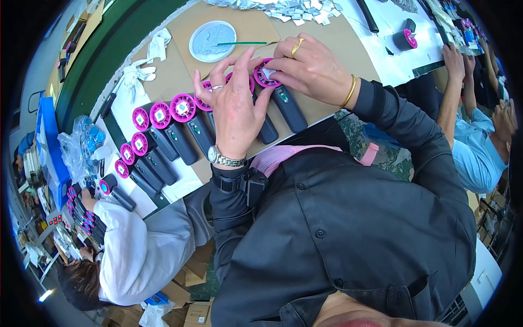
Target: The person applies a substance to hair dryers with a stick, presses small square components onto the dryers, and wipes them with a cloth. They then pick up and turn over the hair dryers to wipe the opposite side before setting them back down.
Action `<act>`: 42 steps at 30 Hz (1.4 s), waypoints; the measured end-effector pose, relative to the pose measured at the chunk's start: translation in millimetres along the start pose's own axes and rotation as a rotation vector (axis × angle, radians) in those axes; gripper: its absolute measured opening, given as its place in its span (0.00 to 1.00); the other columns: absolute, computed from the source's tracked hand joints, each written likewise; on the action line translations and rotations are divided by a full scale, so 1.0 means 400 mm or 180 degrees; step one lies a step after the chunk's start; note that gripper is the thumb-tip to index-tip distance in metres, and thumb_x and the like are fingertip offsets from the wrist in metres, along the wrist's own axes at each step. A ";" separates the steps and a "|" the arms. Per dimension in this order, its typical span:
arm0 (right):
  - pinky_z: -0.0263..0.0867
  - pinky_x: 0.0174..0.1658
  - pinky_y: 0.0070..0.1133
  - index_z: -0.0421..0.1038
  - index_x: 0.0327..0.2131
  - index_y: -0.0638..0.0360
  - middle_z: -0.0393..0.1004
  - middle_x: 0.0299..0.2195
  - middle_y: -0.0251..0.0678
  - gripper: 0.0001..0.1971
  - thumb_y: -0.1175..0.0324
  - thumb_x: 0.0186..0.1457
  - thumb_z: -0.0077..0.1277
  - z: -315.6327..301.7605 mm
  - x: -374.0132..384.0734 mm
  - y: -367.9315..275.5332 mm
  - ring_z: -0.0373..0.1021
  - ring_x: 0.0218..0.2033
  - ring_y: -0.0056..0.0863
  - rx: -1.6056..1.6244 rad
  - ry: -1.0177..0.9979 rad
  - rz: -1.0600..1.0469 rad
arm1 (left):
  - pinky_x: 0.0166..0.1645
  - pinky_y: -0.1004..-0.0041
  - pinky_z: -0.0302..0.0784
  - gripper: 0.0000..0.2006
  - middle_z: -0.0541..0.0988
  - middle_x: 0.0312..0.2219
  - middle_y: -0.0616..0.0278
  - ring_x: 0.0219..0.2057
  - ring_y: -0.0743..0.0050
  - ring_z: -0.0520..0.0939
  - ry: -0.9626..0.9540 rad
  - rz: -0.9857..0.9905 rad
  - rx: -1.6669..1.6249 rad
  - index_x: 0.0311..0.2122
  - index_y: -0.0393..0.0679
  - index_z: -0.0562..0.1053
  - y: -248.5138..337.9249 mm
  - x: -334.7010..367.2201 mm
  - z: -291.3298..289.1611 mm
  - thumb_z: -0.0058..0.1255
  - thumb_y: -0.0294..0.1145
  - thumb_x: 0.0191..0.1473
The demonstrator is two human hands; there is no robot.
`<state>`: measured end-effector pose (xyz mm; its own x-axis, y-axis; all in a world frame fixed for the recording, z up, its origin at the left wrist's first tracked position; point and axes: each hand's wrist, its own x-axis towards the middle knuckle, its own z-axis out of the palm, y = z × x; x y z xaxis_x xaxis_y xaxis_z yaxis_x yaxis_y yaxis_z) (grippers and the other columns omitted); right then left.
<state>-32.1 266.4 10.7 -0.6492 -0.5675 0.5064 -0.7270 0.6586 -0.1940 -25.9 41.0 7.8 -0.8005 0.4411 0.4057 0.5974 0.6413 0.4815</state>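
Dark grey handheld devices with round magenta slotted heads lie in a row on brown cardboard, several with a white square at the head's centre. My right hand [313, 68] pinches a small pale piece [267, 73] against the magenta head [269, 83] of the device at the row's right end. Beside it, my left hand [235, 101] is open, palm down over neighbouring devices, its fingers apart and its thumb near that head. Those fingers partly hide the heads beneath them. The right-end device's dark handle [291, 111] points toward me.
A white round dish [212, 42] of clear wet-looking stuff has a green stick [242, 43] across its rim. Beyond lie many small pale squares [305, 10]. White gloves [134, 78] rest at left. Another device [405, 38] lies at right. Co-workers sit on both sides.
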 end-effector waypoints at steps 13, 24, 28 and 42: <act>0.67 0.48 0.30 0.81 0.47 0.58 0.74 0.41 0.33 0.18 0.66 0.53 0.65 0.011 -0.023 -0.008 0.71 0.42 0.33 -0.0192 -0.0190 -0.0196 | 0.73 0.36 0.35 0.38 0.86 0.49 0.76 0.63 0.61 0.71 0.0040 -0.0008 0.0019 0.67 0.50 0.66 -0.008 -0.003 0.005 0.70 0.34 0.52; 0.64 0.54 0.31 0.77 0.57 0.57 0.75 0.46 0.30 0.26 0.61 0.56 0.64 0.022 -0.045 -0.051 0.70 0.48 0.31 -0.0593 -0.0229 -0.0047 | 0.73 0.38 0.36 0.34 0.84 0.53 0.69 0.63 0.59 0.72 -0.0058 -0.0015 -0.0016 0.64 0.50 0.70 -0.013 -0.010 0.000 0.69 0.36 0.52; 0.60 0.58 0.33 0.78 0.56 0.51 0.75 0.47 0.29 0.25 0.61 0.54 0.66 0.000 -0.038 -0.080 0.70 0.50 0.31 -0.0534 0.0007 0.0282 | 0.74 0.39 0.37 0.36 0.81 0.55 0.64 0.63 0.56 0.72 0.0103 -0.0135 -0.0217 0.65 0.49 0.71 -0.011 -0.034 -0.046 0.69 0.35 0.48; 0.56 0.60 0.34 0.77 0.45 0.47 0.76 0.44 0.27 0.16 0.64 0.52 0.66 0.037 0.072 -0.109 0.71 0.51 0.31 -0.0177 0.0176 0.0034 | 0.73 0.40 0.37 0.38 0.83 0.53 0.66 0.63 0.56 0.71 0.0217 -0.0264 0.0081 0.66 0.50 0.71 -0.063 -0.077 -0.067 0.67 0.33 0.46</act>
<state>-22.4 213.9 21.5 -0.6425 -0.5331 0.5504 -0.7056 0.6918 -0.1536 -15.0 -5.7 3.9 -0.8416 0.3425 0.4177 0.5271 0.6900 0.4961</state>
